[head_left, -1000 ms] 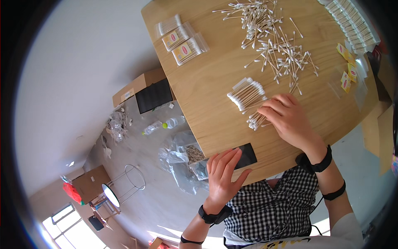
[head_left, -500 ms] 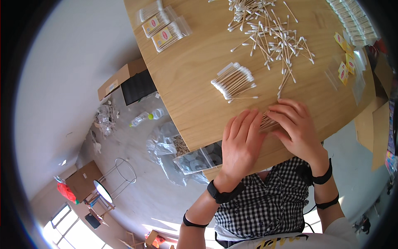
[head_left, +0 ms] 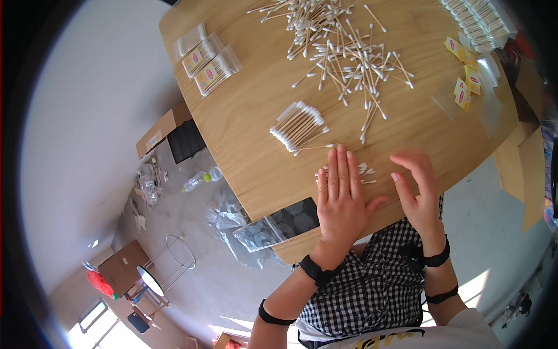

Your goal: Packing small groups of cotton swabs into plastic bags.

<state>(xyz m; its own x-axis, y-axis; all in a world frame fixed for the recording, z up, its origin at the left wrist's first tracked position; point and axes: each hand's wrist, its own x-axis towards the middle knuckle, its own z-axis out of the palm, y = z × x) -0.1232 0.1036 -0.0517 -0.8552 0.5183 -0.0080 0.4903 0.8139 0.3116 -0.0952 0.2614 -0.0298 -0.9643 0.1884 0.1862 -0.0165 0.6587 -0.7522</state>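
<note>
My left hand (head_left: pixel 343 200) lies flat with fingers stretched over a small bundle of cotton swabs (head_left: pixel 366 173), whose white tips stick out on both sides of it. Most of that bundle is hidden beneath the palm and fingers. To its right, my right hand (head_left: pixel 419 195) is raised, thumb and forefinger apart, holding nothing. Just beyond the left fingertips is a neat row of cotton swabs (head_left: pixel 299 128), with one stray swab angled off its near side. Farther away a loose heap of cotton swabs (head_left: pixel 366 64) spreads across the wooden table (head_left: pixel 232 139).
Filled clear bags of swabs with yellow cards (head_left: pixel 210 75) lie at the far left. Yellow cards (head_left: pixel 463 93) and clear bags (head_left: pixel 493 110) rest at the right, below stacked swab packs (head_left: pixel 479 26). A clear-fronted drawer (head_left: pixel 261 232) juts out under the near-left edge.
My hands have separated: the left has flattened over the swabs that both were gathering between them, and the right has pulled away with its fingers spread. The whole view has shifted slightly.
</note>
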